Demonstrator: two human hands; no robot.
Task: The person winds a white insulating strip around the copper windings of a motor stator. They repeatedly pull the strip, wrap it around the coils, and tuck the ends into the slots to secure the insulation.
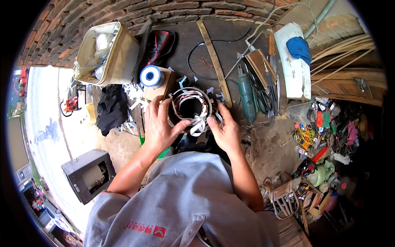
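A round motor stator [173,108] sits at the near edge of the dark workbench, its hollow centre facing up. Copper-coloured windings and white sleeved wires ring the inside, and a bunch of white strips or leads [199,124] hangs out on its near side. My left hand [158,125] grips the stator's left side, thumb along the near rim. On the other side my right hand [225,129] holds it, with the thumb against the white bunch. The fingertips of both hands are partly hidden behind the stator.
Behind my left hand, a blue-and-white spool [152,77] stands by a cardboard box [165,84]. A plastic bucket [117,61] is at the far left. A wooden strip [214,61], a green power tool [246,96] and loose cables lie right. Clutter [325,123] fills the right floor.
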